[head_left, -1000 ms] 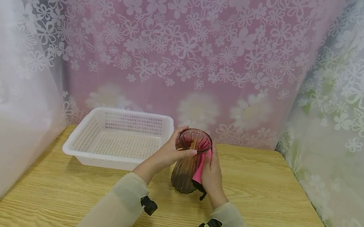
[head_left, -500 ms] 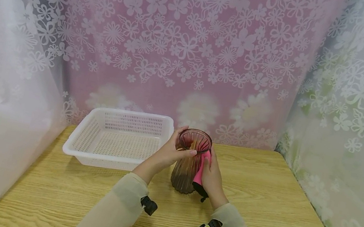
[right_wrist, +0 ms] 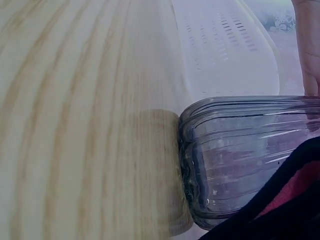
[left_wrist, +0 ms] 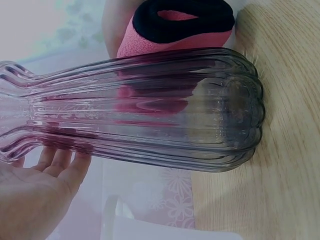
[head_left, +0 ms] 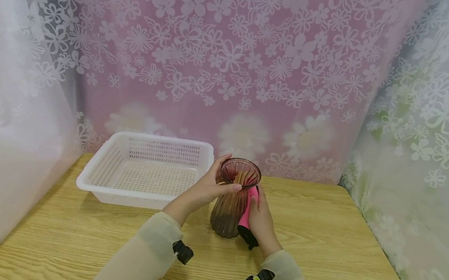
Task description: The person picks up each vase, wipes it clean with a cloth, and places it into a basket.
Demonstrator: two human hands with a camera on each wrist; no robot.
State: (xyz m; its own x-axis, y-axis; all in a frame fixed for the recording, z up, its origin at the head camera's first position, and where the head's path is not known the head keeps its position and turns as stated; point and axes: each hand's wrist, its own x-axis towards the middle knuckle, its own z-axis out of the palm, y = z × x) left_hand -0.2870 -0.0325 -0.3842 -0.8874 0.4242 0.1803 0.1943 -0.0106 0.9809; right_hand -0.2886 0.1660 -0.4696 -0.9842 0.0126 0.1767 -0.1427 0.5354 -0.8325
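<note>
Your left hand [head_left: 208, 188]: fingers curled round the neck of the ribbed glass vase [head_left: 234, 196], thumb near the rim. Your right hand [head_left: 261, 219]: fingers folded over a pink cloth [head_left: 248, 207] with black edging, pressing it against the vase's right side. Vase: upright, at mid-table. White perforated basket [head_left: 145, 170]: just beside your left hand, at the back left. Surface: light wood-grain table [head_left: 348, 250]. Surround: pink and white flower-patterned curtains [head_left: 229, 56] on three sides.
</note>
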